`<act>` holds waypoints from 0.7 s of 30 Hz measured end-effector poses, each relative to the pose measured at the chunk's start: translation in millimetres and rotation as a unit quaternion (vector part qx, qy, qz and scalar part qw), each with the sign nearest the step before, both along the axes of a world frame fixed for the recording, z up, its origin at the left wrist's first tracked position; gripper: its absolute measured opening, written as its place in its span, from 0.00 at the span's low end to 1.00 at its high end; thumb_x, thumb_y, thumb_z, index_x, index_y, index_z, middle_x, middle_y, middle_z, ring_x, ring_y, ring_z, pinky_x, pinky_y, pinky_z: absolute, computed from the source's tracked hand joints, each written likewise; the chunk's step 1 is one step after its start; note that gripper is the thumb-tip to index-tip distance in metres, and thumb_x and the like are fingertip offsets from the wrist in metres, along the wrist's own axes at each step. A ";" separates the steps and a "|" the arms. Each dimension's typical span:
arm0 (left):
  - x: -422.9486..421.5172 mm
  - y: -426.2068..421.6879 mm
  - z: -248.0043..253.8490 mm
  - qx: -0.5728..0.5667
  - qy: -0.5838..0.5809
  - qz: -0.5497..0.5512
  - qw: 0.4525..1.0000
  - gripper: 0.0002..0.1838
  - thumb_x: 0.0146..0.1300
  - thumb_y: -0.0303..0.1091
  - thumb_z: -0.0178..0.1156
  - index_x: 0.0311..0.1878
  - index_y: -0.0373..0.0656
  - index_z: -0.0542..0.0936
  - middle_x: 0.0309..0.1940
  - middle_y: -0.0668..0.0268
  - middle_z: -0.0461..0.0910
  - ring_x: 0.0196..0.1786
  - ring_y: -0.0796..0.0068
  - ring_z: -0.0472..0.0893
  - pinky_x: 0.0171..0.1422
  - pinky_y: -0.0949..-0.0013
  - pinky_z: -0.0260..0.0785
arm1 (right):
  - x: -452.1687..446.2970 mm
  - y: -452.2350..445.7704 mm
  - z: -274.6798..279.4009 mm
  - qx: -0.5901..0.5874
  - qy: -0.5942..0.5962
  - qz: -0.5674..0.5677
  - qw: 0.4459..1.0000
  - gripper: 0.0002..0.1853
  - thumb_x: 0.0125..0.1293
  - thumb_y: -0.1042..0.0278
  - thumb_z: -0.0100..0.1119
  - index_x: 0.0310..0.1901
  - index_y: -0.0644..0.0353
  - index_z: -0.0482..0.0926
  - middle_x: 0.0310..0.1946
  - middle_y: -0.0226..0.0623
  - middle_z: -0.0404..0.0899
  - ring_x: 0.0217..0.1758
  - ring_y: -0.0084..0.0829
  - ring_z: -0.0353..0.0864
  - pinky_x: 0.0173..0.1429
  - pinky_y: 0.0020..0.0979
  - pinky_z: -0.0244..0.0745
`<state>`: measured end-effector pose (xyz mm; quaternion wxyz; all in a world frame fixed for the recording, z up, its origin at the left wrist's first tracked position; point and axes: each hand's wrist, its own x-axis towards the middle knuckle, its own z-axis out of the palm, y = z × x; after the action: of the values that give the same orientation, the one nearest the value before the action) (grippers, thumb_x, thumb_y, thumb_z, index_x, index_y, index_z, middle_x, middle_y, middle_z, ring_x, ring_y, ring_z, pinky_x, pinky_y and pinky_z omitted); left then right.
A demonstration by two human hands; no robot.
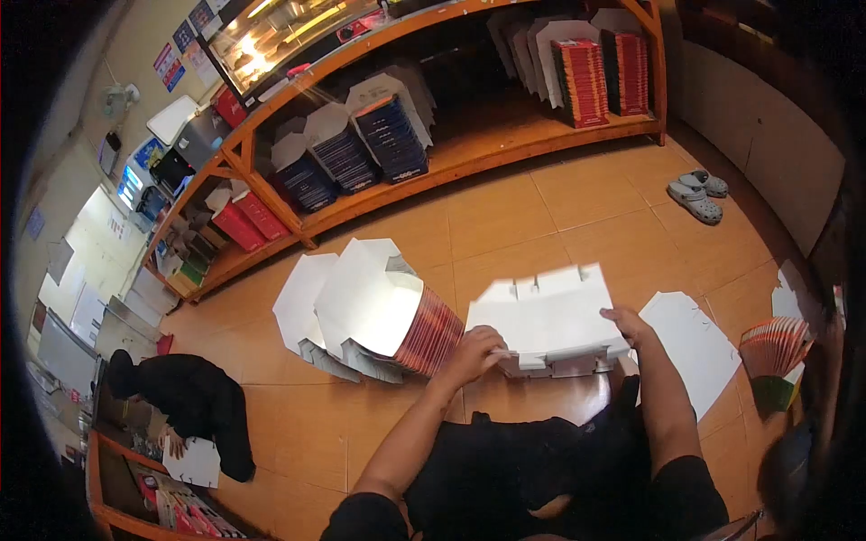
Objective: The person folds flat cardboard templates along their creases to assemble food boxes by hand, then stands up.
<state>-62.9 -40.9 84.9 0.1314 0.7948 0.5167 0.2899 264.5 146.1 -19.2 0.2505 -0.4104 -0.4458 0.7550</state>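
Observation:
A white cardboard box, partly folded with its flaps and tabs showing, is held up in front of my body. My left hand is closed on its near left corner. At the right edge, my right hand grips the same box, fingers bent around its side. Just left of my left hand stands a stack of nested folded boxes, white inside with red printed sides. To the right of my right hand, a flat white cardboard sheet lies on the floor.
Orange wooden shelves at the back hold stacks of blue boxes and red boxes. Grey clogs sit on the tiled floor. More orange-printed cardboard stands at right. Another person in black bends over a white sheet at left.

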 end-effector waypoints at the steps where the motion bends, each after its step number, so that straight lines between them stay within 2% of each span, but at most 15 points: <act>1: -8.5 -4.5 -6.7 0.065 -0.039 0.014 0.997 0.17 0.53 0.30 0.69 0.46 0.41 0.78 0.45 0.59 0.79 0.55 0.58 0.75 0.61 0.58 0.66 | -2.5 0.2 12.0 0.018 0.112 0.011 0.994 0.23 0.67 0.65 0.56 0.61 0.65 0.69 0.53 0.40 0.78 0.52 0.34 0.80 0.58 0.37 0.76; 2: -17.4 -2.8 -13.7 0.064 -0.039 0.015 0.997 0.17 0.53 0.30 0.69 0.46 0.41 0.78 0.45 0.59 0.79 0.55 0.58 0.75 0.61 0.58 0.66 | -1.6 1.1 24.8 0.018 0.111 0.012 0.994 0.23 0.67 0.65 0.56 0.61 0.65 0.69 0.53 0.40 0.78 0.52 0.34 0.80 0.58 0.37 0.76; 3: -26.8 0.4 -22.3 0.081 -0.201 0.128 0.968 0.24 0.53 0.31 0.69 0.53 0.40 0.73 0.52 0.57 0.74 0.60 0.60 0.71 0.65 0.59 0.62 | -1.5 -7.7 58.6 0.051 0.154 -0.005 0.987 0.24 0.67 0.68 0.54 0.64 0.64 0.66 0.56 0.42 0.75 0.55 0.34 0.78 0.59 0.37 0.75; 4: -32.0 -0.4 -26.2 0.093 -0.356 0.236 0.899 0.31 0.54 0.32 0.70 0.60 0.39 0.68 0.60 0.55 0.69 0.65 0.62 0.67 0.68 0.60 0.59 | 2.0 -16.3 80.7 0.084 0.193 -0.021 0.977 0.26 0.67 0.71 0.51 0.66 0.64 0.63 0.59 0.44 0.73 0.58 0.35 0.76 0.61 0.37 0.73; 6: -37.7 -6.3 -15.5 0.072 -0.433 0.272 0.856 0.41 0.58 0.34 0.68 0.69 0.35 0.55 0.69 0.55 0.57 0.72 0.64 0.57 0.73 0.60 0.52 | 13.3 -24.7 93.3 0.107 0.198 -0.035 0.974 0.27 0.67 0.72 0.51 0.67 0.62 0.62 0.59 0.43 0.72 0.59 0.33 0.75 0.62 0.36 0.72; 7: -27.1 -11.3 -7.0 0.037 -0.513 0.233 0.825 0.40 0.60 0.35 0.66 0.70 0.34 0.56 0.67 0.55 0.62 0.70 0.63 0.63 0.73 0.61 0.54 | 17.8 -25.5 97.2 0.131 0.206 -0.049 0.969 0.28 0.66 0.73 0.52 0.68 0.60 0.61 0.59 0.42 0.72 0.60 0.32 0.74 0.63 0.36 0.72; 8: -22.5 -16.4 0.5 0.039 -0.518 0.233 0.822 0.40 0.60 0.35 0.66 0.70 0.34 0.56 0.67 0.55 0.62 0.70 0.63 0.63 0.73 0.61 0.54 | 20.6 -25.7 98.5 0.135 0.201 -0.047 0.969 0.28 0.66 0.73 0.52 0.68 0.60 0.61 0.59 0.42 0.72 0.60 0.32 0.74 0.63 0.36 0.72; 10: -21.6 -28.4 10.2 -0.217 -0.630 0.113 0.737 0.37 0.61 0.35 0.66 0.69 0.34 0.60 0.61 0.56 0.70 0.64 0.65 0.70 0.68 0.63 0.62 | 20.9 -33.5 104.9 0.153 0.144 -0.095 0.973 0.29 0.64 0.74 0.55 0.67 0.61 0.62 0.56 0.41 0.74 0.57 0.32 0.75 0.62 0.34 0.71; 11: -17.8 -30.2 10.2 -0.219 -0.632 0.114 0.735 0.37 0.61 0.35 0.66 0.69 0.34 0.60 0.61 0.56 0.70 0.64 0.65 0.70 0.68 0.63 0.62 | 20.8 -38.5 108.1 0.151 0.134 -0.101 0.974 0.30 0.59 0.74 0.59 0.64 0.61 0.65 0.53 0.40 0.74 0.54 0.31 0.76 0.59 0.33 0.73; 14: -5.6 -26.7 9.9 -0.163 -0.453 0.196 0.854 0.24 0.64 0.29 0.60 0.62 0.33 0.68 0.55 0.56 0.76 0.56 0.64 0.77 0.60 0.64 0.70 | 18.9 -43.3 106.1 0.166 0.057 -0.062 0.983 0.29 0.55 0.72 0.61 0.61 0.62 0.67 0.50 0.39 0.75 0.52 0.31 0.76 0.55 0.33 0.75; 16: -3.1 -22.7 -15.7 -0.150 -0.434 0.192 0.868 0.24 0.64 0.30 0.60 0.62 0.32 0.69 0.54 0.56 0.77 0.55 0.66 0.77 0.58 0.64 0.71 | 7.6 -56.6 119.0 0.123 0.055 -0.060 0.989 0.29 0.52 0.72 0.61 0.59 0.63 0.68 0.46 0.38 0.76 0.51 0.31 0.76 0.52 0.33 0.75; 18: 7.6 -19.7 -31.7 -0.080 -0.307 0.272 0.908 0.21 0.64 0.32 0.60 0.57 0.31 0.72 0.47 0.51 0.80 0.50 0.59 0.81 0.56 0.61 0.71 | -6.7 -69.0 119.7 0.083 0.099 0.002 0.992 0.29 0.52 0.73 0.59 0.59 0.63 0.69 0.46 0.38 0.77 0.51 0.32 0.76 0.54 0.34 0.74; 19: 30.3 -25.9 -6.3 -0.104 -0.232 0.317 0.914 0.20 0.65 0.33 0.57 0.56 0.31 0.73 0.44 0.47 0.81 0.48 0.54 0.82 0.55 0.59 0.71 | -20.1 -70.6 110.2 0.133 0.067 0.010 0.989 0.27 0.53 0.74 0.53 0.58 0.65 0.71 0.49 0.39 0.77 0.52 0.33 0.76 0.58 0.34 0.71; 20: 37.9 -25.2 -10.1 -0.104 -0.232 0.319 0.913 0.20 0.65 0.33 0.57 0.56 0.31 0.73 0.44 0.47 0.81 0.48 0.54 0.82 0.55 0.59 0.71 | -34.8 -73.9 101.2 0.132 0.067 0.012 0.989 0.27 0.53 0.74 0.53 0.58 0.65 0.71 0.49 0.39 0.77 0.52 0.33 0.76 0.58 0.34 0.71; 21: 45.7 -26.6 -16.4 -0.051 -0.226 0.296 0.927 0.20 0.65 0.33 0.57 0.57 0.32 0.73 0.43 0.47 0.82 0.48 0.54 0.82 0.54 0.58 0.71 | -48.8 -78.2 91.5 0.217 0.043 -0.034 0.975 0.26 0.54 0.76 0.49 0.58 0.66 0.71 0.51 0.41 0.77 0.54 0.34 0.76 0.60 0.34 0.70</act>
<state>-17.2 -67.4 68.5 0.1939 0.5114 0.6989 0.4609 215.7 67.9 72.4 0.3780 -0.3281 -0.5735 0.6484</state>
